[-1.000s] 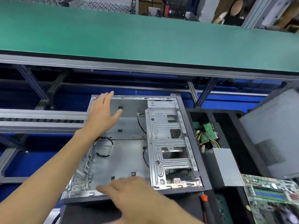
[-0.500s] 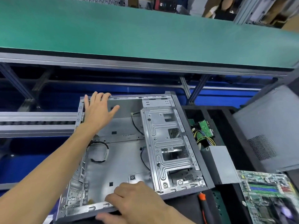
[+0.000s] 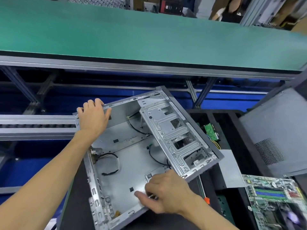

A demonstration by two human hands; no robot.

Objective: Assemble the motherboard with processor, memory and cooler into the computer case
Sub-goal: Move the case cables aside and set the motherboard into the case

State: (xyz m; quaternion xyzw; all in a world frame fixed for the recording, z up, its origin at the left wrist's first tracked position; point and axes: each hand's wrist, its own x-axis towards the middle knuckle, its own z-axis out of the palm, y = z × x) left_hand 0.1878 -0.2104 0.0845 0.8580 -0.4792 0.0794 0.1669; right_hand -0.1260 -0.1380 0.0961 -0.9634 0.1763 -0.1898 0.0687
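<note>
The open case [image 3: 132, 156] lies skewed on the dark bench [image 3: 78, 205], gripped at two edges. The left hand [image 3: 93, 117] curls its fingers over the far rim; the right hand [image 3: 163, 194] pinches the near edge. Right of the right hand lies the motherboard [image 3: 274, 201], apart from the case; between them, a screwdriver [image 3: 206, 200].

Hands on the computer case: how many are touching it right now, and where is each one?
2. The left hand holds the case's far left corner; the right hand holds its near edge.
</note>
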